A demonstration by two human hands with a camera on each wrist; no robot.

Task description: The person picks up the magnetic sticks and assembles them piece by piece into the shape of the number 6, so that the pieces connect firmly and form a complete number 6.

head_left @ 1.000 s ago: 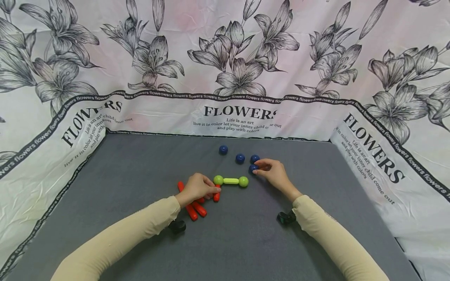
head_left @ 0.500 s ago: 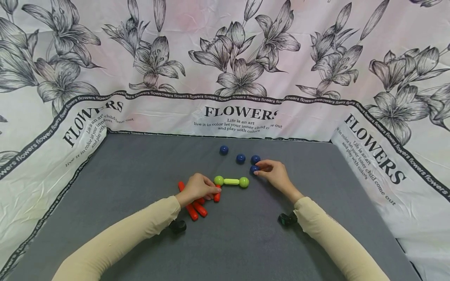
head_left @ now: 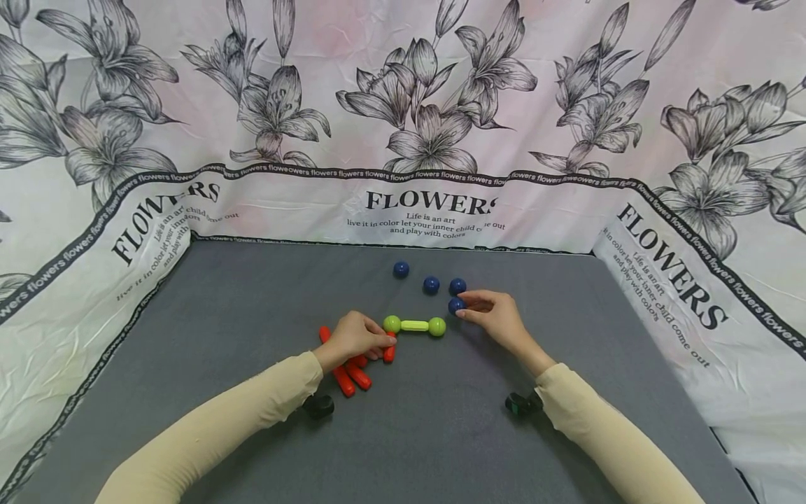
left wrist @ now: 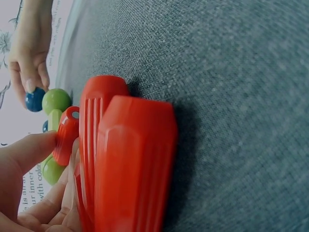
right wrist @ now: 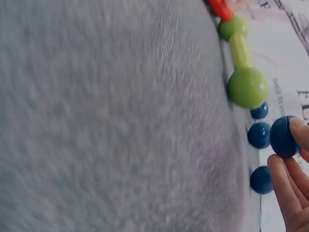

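Observation:
My left hand [head_left: 360, 336] pinches a red rod [head_left: 390, 348] between thumb and fingers. That rod stands close to the left ball of a lime green piece [head_left: 414, 325], a short bar with a ball at each end; whether they touch I cannot tell. Under and beside the left hand lie several more red rods [left wrist: 137, 159], partly hidden by it. With thumb and fingertips, my right hand [head_left: 497, 316] pinches a dark blue ball [right wrist: 284, 137], just right of the green piece. In the left wrist view, the right hand and its ball [left wrist: 35, 99] appear behind the green piece.
Three other blue balls, one at the back [head_left: 401, 269], one in the middle [head_left: 431, 285] and one near the right hand [head_left: 457, 286], sit on the grey table [head_left: 264, 280]. A flower-print cloth [head_left: 290, 203] borders the table behind and at the sides.
My right wrist has shifted slightly nearer and to the right, while the ball in its fingers has barely moved. The left hand and its red rod stay in place.

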